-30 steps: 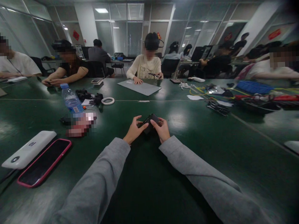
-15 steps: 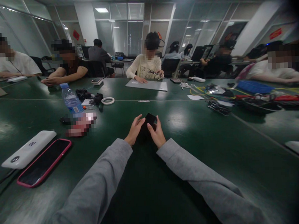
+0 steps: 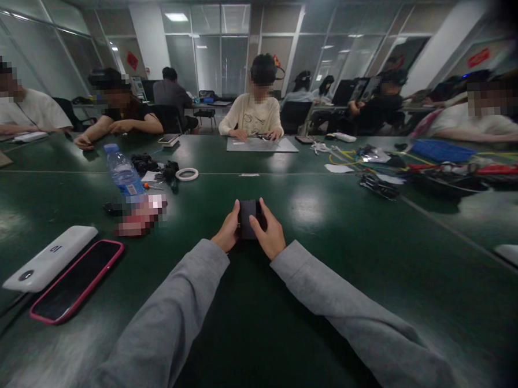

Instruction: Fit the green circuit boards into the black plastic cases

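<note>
A small black rectangular object (image 3: pixel 247 213), box-like in outline, is held between both hands over the green table (image 3: pixel 256 310). My left hand (image 3: pixel 228 228) grips its left edge, with the thumb along the side and the other fingers mostly hidden behind. On the opposite side my right hand (image 3: pixel 270 230) is closed around the right edge, its thumb lying across the near face. That face is plain and dark, and I cannot make out exactly what the object is.
To the left lie a phone in a pink case (image 3: pixel 78 282), a white power bank (image 3: pixel 50 260) and an upright water bottle (image 3: pixel 125 172). A tape roll (image 3: pixel 187 174) is farther back. Cables and a blue tray (image 3: pixel 442 149) are at right. Several people sit around.
The black object has turned from slanted to nearly square-on, showing its flat face. Both hands shifted slightly with it. Across the table, a person's grey board has moved right.
</note>
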{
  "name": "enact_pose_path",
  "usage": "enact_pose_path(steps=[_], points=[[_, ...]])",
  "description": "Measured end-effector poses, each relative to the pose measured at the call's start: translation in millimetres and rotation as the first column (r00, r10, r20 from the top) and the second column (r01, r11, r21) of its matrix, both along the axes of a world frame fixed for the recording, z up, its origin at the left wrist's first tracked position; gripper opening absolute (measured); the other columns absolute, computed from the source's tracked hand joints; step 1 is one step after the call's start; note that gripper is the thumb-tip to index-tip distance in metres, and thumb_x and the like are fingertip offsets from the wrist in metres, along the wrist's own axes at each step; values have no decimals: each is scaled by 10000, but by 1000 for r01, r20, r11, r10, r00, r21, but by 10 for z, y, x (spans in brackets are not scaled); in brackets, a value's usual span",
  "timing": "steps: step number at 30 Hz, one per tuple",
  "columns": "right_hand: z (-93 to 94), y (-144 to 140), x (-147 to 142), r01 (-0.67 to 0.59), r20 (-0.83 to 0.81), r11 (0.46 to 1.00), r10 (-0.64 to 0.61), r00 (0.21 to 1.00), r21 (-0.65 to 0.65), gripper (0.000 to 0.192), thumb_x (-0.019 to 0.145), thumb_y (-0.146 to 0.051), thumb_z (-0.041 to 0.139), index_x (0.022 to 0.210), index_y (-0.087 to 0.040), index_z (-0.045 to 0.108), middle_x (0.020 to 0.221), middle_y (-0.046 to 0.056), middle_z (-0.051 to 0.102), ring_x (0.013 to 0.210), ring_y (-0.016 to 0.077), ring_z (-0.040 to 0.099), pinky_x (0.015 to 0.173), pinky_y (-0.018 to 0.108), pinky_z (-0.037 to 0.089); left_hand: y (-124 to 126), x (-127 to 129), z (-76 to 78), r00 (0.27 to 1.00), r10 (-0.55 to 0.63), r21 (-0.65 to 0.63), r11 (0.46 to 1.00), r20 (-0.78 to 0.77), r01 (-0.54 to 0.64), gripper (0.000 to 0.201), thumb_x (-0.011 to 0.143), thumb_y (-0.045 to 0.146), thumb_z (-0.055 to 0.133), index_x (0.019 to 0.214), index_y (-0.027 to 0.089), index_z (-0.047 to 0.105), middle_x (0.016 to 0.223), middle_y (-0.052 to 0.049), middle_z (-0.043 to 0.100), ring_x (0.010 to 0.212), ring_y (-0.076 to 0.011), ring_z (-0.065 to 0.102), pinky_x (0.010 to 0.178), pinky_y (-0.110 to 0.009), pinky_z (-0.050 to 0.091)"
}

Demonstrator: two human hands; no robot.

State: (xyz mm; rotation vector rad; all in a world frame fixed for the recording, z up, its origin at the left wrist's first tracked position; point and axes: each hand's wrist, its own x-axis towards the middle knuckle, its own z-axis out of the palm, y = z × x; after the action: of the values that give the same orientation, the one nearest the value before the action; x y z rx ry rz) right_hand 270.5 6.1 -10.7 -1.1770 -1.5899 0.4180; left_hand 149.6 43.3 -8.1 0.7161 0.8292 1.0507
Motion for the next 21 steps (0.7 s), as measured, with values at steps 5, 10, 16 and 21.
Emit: enact_pose_path(steps=[5, 10, 16, 21], points=[[1, -11, -7, 21, -42, 1000, -21, 999, -3, 610, 832, -459, 528, 1374, -236, 361, 1279, 87, 505, 1123, 233, 523, 977, 436, 419, 9, -31, -3, 999, -16, -30, 999, 41, 17, 562, 768, 646, 480, 1056, 182, 610, 948, -95, 675, 893, -201, 630, 768, -332, 509], [1, -11, 8, 63, -136, 998, -62, 989, 1, 580, 836, -467, 521, 1349, -234, 383, 1172, 89, 554, 1009, 215, 566, 899, 399, 466, 72, -65, -47, 996, 26, -65, 998, 89, -20, 557, 776, 642, 472, 1038, 174, 619, 905, -86, 684, 855, -195, 639, 752, -324, 512], [-86, 106, 73, 55, -235, 997, -65, 970, -46, 539, 870, -500, 440, 1335, -231, 392, 1112, 79, 579, 995, 198, 570, 899, 382, 460, 155, -156, -94, 977, -38, -60, 997, 209, 51, 640, 799, 676, 372, 1027, 138, 633, 932, -108, 684, 899, -224, 638, 775, -353, 511], [-176, 221, 137, 35, -279, 989, -74, 958, -143, 563, 863, -506, 438, 1363, -259, 363, 1114, 59, 580, 993, 191, 572, 883, 372, 464, 151, -187, -80, 964, -86, -21, 995, 250, 95, 641, 823, 660, 328, 1054, 137, 618, 989, -122, 674, 951, -241, 627, 809, -389, 505]])
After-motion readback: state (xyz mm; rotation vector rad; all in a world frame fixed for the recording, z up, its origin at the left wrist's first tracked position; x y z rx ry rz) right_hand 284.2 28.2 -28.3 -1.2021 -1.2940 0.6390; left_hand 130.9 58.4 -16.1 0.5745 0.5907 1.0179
